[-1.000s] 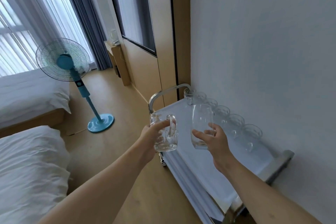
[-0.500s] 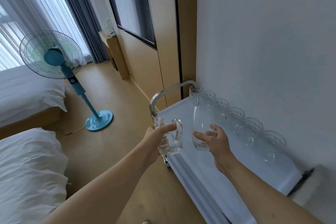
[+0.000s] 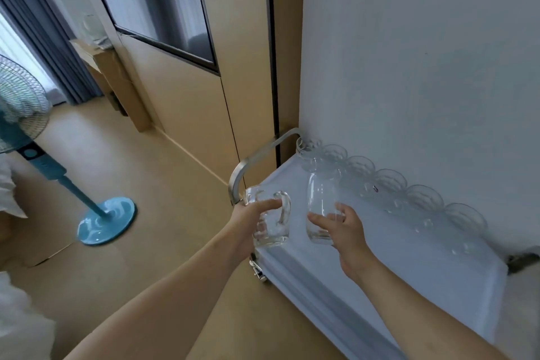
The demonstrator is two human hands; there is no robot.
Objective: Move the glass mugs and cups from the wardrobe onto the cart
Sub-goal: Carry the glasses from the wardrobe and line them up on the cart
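Both hands reach forward over the near end of the cart [image 3: 423, 280], each clasping one glass. On the left, the left hand [image 3: 248, 221] wraps its fingers round a handled glass mug [image 3: 270, 223], upright with its mouth up and its handle turned toward the right. Just beside it, the right hand [image 3: 343, 226] grips the lower part of a tall glass cup [image 3: 320, 207], long axis near vertical, mouth up. Farther right, a row of glass cups [image 3: 388, 184] stands along the wall [image 3: 423, 52].
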